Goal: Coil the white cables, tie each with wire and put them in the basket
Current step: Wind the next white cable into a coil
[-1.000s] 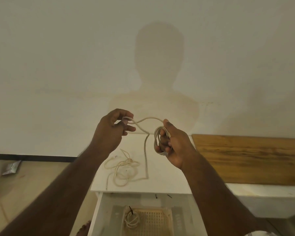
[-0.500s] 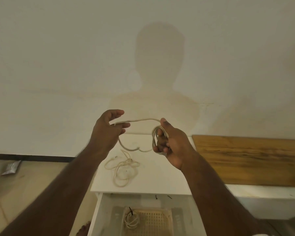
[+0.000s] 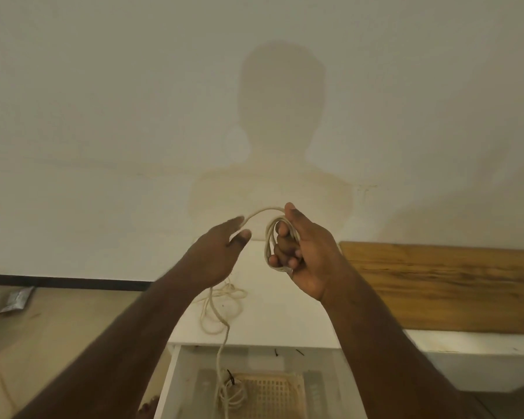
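Observation:
My right hand (image 3: 300, 252) is raised in front of the wall, shut on a small coil of white cable (image 3: 271, 240) wound around its fingers. From the coil the cable arcs left to my left hand (image 3: 218, 255), which guides it between thumb and fingers; the free end hangs down below toward the basket. A second loose white cable (image 3: 221, 309) lies tangled on the white tabletop (image 3: 285, 322). In the perforated basket (image 3: 273, 394), inside the open drawer, lies a coiled cable (image 3: 232, 397) tied with dark wire.
A wooden board (image 3: 436, 282) lies on the counter to the right. Two short dark wire pieces (image 3: 288, 352) rest at the table's front edge. Floor with a small packet (image 3: 17, 299) is at the left. A bare foot (image 3: 149, 411) shows beside the drawer.
My left hand moved right toward the right hand, bringing the cable in a shorter arc. The cable's slack came off the table and its tail now hangs over the drawer.

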